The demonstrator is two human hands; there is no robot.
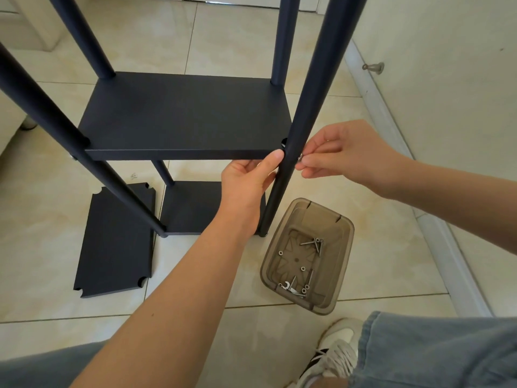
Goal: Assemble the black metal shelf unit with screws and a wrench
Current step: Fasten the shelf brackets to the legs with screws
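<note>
Left hand (247, 182) grips the matte black round metal post (282, 175); right hand (340, 151) pinches a small silver screw (300, 157) against it, beside the flat black shelf panel (181, 116).

Count:
- Grips: 2, left grip (249, 177) and right grip (344, 152).
- Posts: 4. Front-right post (305, 107) between the grips, back-right post (282, 37) above them, front-left post (42, 107) and back-left post (84, 37) far left of the left grip.
- Panels: 3. Upper panel (181, 116) at the left grip's thumb, lower panel (190, 208) under that grip, loose panel (117, 242) on the floor to its left.
- Bin (344, 228): 1, below the right grip.
- In the bin: about 5 long screws, about 6 small rings (exact number unclear), 1 wrench (286, 287).
- Pinched screw (300, 157): 1, in the right grip.
- Shoe (335, 348): 1.
</note>
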